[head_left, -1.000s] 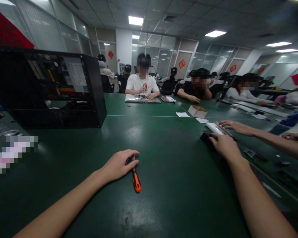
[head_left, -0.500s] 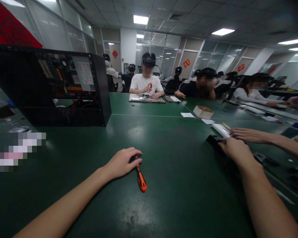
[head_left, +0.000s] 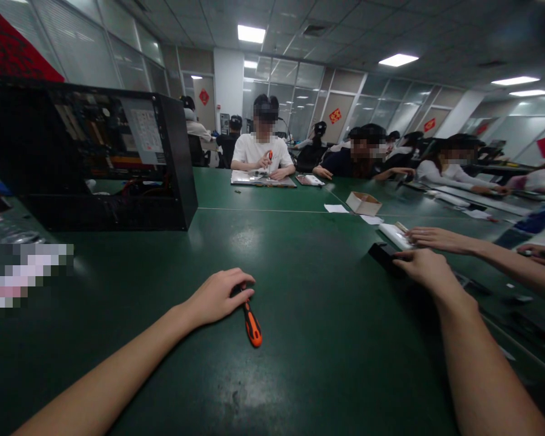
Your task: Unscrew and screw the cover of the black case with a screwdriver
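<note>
My left hand (head_left: 218,297) lies on the green table (head_left: 309,339) with its fingers curled over the dark shaft end of an orange-and-black screwdriver (head_left: 253,327), whose handle points toward me. Out to the right, my right hand (head_left: 424,269) grips the near end of a flat black part (head_left: 381,253) that lies on the table. Just beyond it, another person's hand (head_left: 429,237) rests on a white flat piece (head_left: 393,235).
An open black computer case (head_left: 177,163) stands at the back left. A small cardboard box (head_left: 362,203) and paper slips lie mid-table. Several people sit working at the far side and along the right. Small dark parts lie by my right forearm.
Both hands keep their hold and barely move. The view has swung slightly from side to side.
</note>
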{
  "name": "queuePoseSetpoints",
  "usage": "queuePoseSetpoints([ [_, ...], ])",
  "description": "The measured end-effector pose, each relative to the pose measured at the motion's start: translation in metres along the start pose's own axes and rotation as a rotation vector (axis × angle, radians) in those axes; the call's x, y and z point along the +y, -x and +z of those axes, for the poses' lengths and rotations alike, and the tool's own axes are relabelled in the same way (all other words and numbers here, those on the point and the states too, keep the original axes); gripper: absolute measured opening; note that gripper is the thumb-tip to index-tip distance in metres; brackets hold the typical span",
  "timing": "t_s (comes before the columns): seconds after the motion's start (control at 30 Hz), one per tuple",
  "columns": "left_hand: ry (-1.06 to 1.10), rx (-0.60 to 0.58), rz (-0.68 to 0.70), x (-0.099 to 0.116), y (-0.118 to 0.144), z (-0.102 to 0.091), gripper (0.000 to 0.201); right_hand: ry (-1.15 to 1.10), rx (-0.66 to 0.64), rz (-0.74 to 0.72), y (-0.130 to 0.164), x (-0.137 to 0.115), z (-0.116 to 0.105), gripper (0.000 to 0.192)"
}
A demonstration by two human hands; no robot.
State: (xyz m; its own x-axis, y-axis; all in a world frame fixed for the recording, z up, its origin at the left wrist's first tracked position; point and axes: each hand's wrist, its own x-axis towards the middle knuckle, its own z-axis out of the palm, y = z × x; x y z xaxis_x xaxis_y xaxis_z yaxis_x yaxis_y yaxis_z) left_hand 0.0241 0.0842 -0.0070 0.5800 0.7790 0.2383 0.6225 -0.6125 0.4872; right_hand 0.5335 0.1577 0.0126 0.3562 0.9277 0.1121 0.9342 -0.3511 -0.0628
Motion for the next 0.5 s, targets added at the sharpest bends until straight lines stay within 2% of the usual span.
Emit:
queuePoseSetpoints([
  [0.13,0.016,0.006,0.006,0.000,0.001,0.000,0.021,0.040,-0.082,0.023,0.000,0.002,-0.008,0.028],
  [0.3,0.005,0.013,0.021,-0.001,0.002,0.000,0.019,0.092,-0.104,0.035,-0.005,-0.002,-0.003,0.032],
  [0.5,-0.008,0.010,0.027,-0.001,0.003,0.001,0.020,0.089,-0.017,0.017,-0.019,0.004,0.009,0.029],
])
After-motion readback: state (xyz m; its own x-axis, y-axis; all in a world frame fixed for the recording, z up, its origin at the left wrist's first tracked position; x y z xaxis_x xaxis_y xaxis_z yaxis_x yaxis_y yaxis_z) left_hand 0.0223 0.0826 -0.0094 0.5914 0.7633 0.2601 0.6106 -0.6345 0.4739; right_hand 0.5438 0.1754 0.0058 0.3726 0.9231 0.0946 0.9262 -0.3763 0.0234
